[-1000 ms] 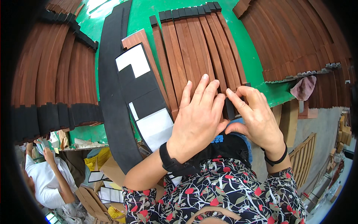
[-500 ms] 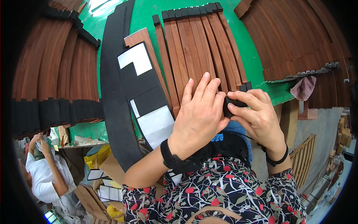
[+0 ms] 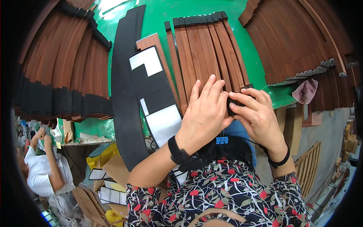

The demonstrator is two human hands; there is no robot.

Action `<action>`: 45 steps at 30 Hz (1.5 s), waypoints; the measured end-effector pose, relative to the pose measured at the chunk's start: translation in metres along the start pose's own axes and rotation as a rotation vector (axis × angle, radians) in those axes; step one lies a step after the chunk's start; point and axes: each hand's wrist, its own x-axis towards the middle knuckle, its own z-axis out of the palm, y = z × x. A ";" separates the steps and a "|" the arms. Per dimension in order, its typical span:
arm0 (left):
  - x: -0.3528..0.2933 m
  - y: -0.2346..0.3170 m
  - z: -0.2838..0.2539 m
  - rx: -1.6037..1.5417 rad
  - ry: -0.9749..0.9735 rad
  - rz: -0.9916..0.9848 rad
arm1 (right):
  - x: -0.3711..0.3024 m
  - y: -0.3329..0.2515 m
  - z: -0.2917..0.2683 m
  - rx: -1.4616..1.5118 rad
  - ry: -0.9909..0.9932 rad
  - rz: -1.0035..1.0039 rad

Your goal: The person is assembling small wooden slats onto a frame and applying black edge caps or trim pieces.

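Wooden strips [image 3: 200, 49], partly under left hand [image 3: 204, 113], right hand [image 3: 257, 115] at near end

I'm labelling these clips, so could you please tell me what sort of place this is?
Probably a workshop or small factory: rows of wood-like strips lie on a green table, with a co-worker and cardboard boxes nearby.

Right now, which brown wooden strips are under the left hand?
The middle row of black-tipped brown wooden strips: the left hand partly covers it. The left brown wooden stack and right brown wooden stack lie clear of that hand.
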 end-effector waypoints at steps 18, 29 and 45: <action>-0.073 -0.063 -0.094 0.221 0.249 -0.360 | -0.011 -0.008 0.000 -0.176 -0.065 -0.036; -0.106 -0.083 -0.072 -0.214 0.179 -0.792 | 0.037 -0.065 0.031 0.221 0.074 -0.286; -0.117 -0.046 -0.085 -1.435 0.308 -0.656 | 0.077 -0.106 0.057 0.372 0.122 -0.248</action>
